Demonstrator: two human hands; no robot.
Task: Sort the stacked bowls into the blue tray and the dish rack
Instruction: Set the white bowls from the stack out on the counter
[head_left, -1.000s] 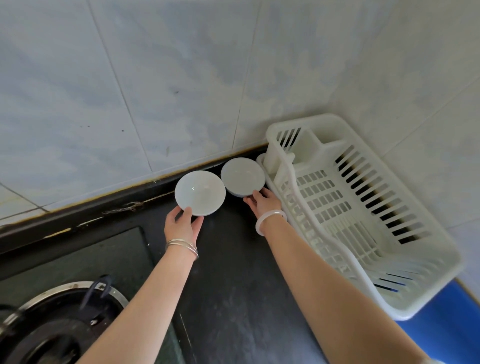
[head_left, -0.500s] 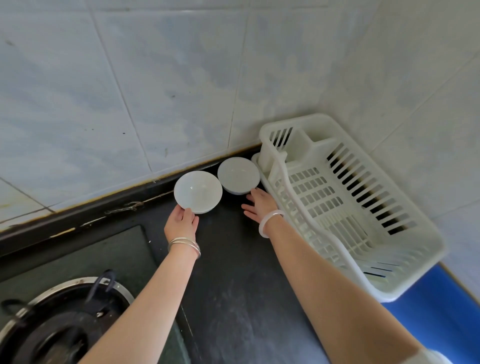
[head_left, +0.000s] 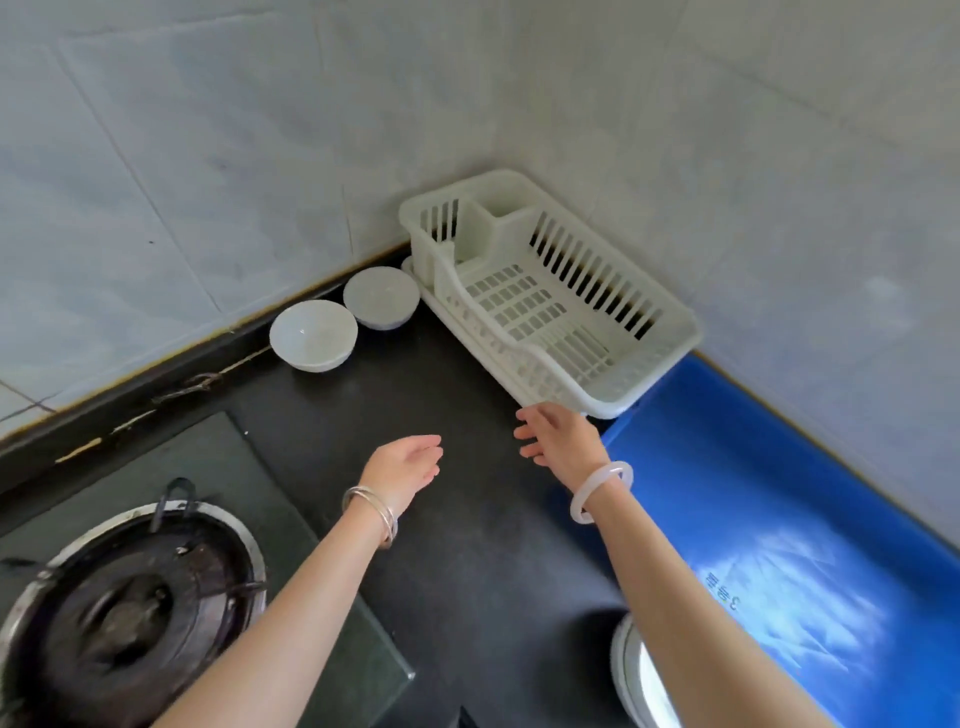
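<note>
While left hand (head_left: 406, 466) and right hand (head_left: 560, 435) hover, grip released, black counter (head_left: 447, 566), tiled walls (head_left: 208, 156)

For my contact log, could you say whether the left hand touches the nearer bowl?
Apart: head view shows bare counter between left hand and nearer bowl.

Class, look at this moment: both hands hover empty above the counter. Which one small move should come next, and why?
Probably the right hand should reach for the bowl next to the dish rack and take a grip on its rim. It and the left hand are open and hold nothing, the rack holds nothing, and the second bowl also stands on the counter.
</note>
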